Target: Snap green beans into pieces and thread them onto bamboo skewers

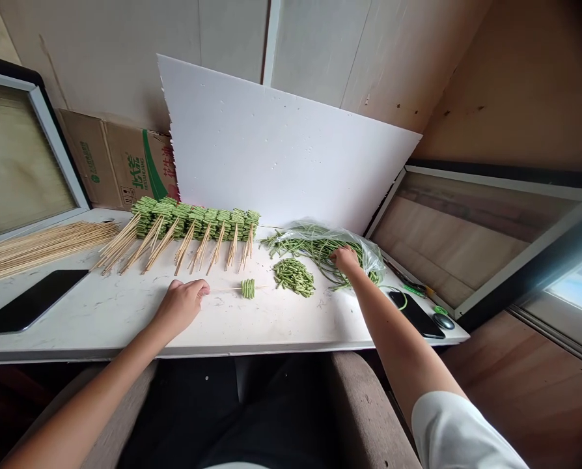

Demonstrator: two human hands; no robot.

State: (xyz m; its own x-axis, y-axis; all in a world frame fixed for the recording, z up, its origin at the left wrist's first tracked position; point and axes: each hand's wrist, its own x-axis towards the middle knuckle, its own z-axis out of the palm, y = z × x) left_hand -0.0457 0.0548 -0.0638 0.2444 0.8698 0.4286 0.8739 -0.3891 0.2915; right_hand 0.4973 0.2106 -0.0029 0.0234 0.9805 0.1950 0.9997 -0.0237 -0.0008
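Note:
My left hand [186, 301] is closed on the end of a thin wooden skewer [226, 289], which points to the right. Near the skewer's far end sits a small row of short green bean pieces [247, 288]. My right hand [346, 259] reaches into the long green beans [315, 246] at the open plastic bag [372, 255]; its fingers look bent together on them. Between the hands lies a pile of cut bean pieces [293, 277]. Stacks of filled skewers [193, 223] stand along the back of the table, sticks towards me.
Loose bare skewers [41, 246] and a dark tablet [30, 301] lie at the left of the white table [281, 329]. At the right are a black phone [418, 315], a round dark object [443, 320] and scissors [405, 277]. A white board [281, 150] leans behind.

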